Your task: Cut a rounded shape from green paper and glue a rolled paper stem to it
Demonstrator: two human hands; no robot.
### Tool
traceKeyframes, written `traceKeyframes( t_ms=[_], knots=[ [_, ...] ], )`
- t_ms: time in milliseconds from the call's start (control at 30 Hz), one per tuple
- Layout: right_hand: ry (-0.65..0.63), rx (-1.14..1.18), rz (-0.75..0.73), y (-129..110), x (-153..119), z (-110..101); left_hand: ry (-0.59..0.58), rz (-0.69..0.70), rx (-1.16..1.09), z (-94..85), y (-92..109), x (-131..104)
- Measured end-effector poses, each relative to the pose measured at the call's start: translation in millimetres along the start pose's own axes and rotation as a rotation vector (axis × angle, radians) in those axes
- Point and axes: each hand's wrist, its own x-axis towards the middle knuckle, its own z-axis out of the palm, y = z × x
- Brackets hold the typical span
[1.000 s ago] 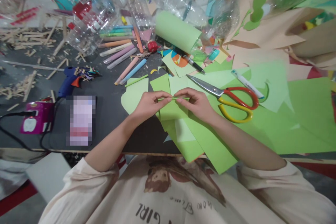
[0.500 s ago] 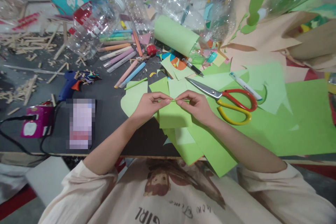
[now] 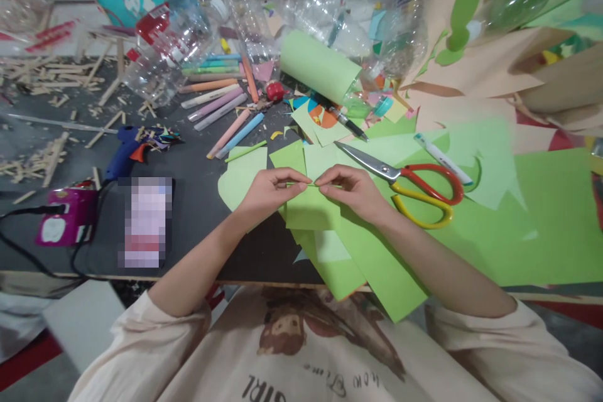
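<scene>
Between both hands is the edge of a small green paper (image 3: 311, 217), partly curled at the top where the fingers pinch it. My left hand (image 3: 276, 191) is closed on its left part, thumb against fingertips. Close beside it, my right hand (image 3: 346, 188) pinches the same edge, and the fingertips of both hands nearly meet. Under the hands lie more green paper sheets (image 3: 391, 276). A thin rolled green paper stick (image 3: 245, 151) rests on a pale green sheet (image 3: 228, 185) to the left. Scissors (image 3: 389, 171) with red and yellow handles lie just right of my right hand.
A blue glue gun (image 3: 123, 151), a phone (image 3: 148, 223) and a purple box (image 3: 66, 217) with a cable are at left. Markers (image 3: 221, 103), plastic bottles (image 3: 164, 56), a green paper-wrapped bottle (image 3: 320, 66) and a pen (image 3: 348, 123) crowd the back. Wood sticks (image 3: 56, 75) lie scattered.
Both hands stay pinched on the green paper's edge, with only slight finger movement. The whole view has shifted slightly; the objects on the table look unmoved.
</scene>
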Motion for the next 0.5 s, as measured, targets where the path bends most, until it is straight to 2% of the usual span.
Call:
traceKeyframes(
  t_ms=[167,367,500],
  knots=[
    [-0.021,0.013,-0.001,1.5,0.6,-1.0,-0.004,0.008,0.001,1.0,-2.0,0.0],
    [-0.019,-0.027,0.014,-3.9,0.2,2.1,0.046,0.107,0.115,4.6,-1.1,-3.8],
    [-0.070,-0.128,0.033,-7.7,-0.4,3.2,0.042,0.155,0.192,6.1,-0.7,-5.5]
  ],
)
